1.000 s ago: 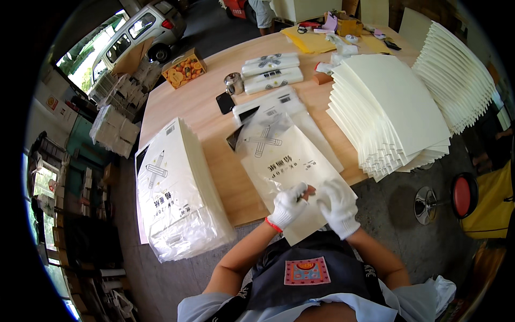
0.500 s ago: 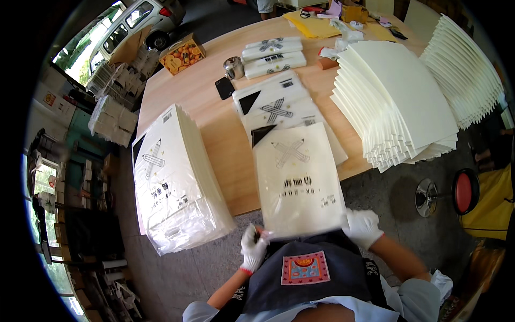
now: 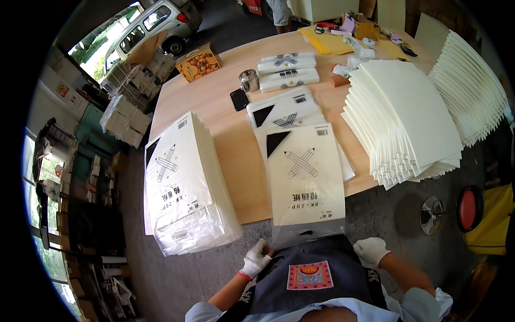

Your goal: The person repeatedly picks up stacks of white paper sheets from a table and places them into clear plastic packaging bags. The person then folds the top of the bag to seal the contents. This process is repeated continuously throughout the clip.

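Observation:
A clear printed plastic bag [image 3: 308,201] with cream paper inside lies in front of me, its transparent open end hanging over the table edge against my apron. My left hand [image 3: 257,258], in a white glove, is closed with its fingertips at the bag's near left corner. To the right of the bag, my gloved right hand [image 3: 371,251] is curled closed, apart from it, with nothing visible in it. Beneath the filled bag are more flat printed bags [image 3: 287,110]. On the left stands a tall stack of filled bags [image 3: 179,177].
Fanned stacks of cream paper [image 3: 402,107] cover the table's right side. Toward the back are rolled plastic bags [image 3: 289,79], a metal cup [image 3: 249,80], a black phone [image 3: 239,100] and an orange-patterned box [image 3: 199,63]. A stool [image 3: 469,208] stands on the floor at right.
The paper in the bag now sits farther from me, leaving a transparent strip at the near end. My right hand has let go of the bag's corner and closed. The view has shifted slightly.

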`<state>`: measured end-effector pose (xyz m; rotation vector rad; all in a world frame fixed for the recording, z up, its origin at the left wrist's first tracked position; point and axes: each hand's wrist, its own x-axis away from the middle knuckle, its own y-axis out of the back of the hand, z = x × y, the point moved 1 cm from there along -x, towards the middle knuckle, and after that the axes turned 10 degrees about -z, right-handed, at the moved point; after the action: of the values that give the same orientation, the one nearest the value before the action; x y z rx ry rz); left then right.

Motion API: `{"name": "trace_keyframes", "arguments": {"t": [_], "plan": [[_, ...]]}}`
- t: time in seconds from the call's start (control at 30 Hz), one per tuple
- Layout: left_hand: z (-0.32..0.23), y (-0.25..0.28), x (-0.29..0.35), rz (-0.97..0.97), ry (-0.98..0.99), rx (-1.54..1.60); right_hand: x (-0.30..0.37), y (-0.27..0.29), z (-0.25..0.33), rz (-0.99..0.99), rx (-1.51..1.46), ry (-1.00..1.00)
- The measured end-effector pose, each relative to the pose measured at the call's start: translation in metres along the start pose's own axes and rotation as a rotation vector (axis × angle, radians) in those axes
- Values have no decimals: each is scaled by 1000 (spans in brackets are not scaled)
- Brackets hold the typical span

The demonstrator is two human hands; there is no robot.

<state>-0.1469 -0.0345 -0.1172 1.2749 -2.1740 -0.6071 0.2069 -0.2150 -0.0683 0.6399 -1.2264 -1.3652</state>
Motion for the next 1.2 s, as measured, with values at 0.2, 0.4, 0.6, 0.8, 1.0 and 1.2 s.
{"name": "trace_keyframes", "arguments": {"t": [0.2,0.4,0.6,0.8,1.0,1.2], "plan": [[-9,-43,-48,-227,308,490,-88,-46,-18,-74,-1290,-532],[-156,100,-9,-440,-353,202,-143,-51,98,495,-1779,-168],[-129,244,9,-1193,-282,647,-233,24,279,677,-1668,130],[75,267,26,-885,322,193,-209,41,342,383,-1386,156],[144,72,14,-676,536,733,-144,-31,273,800,-1264,128],[-39,-9,-67,-42,-358,96,-109,-52,162,395,-1038,-163]]}}
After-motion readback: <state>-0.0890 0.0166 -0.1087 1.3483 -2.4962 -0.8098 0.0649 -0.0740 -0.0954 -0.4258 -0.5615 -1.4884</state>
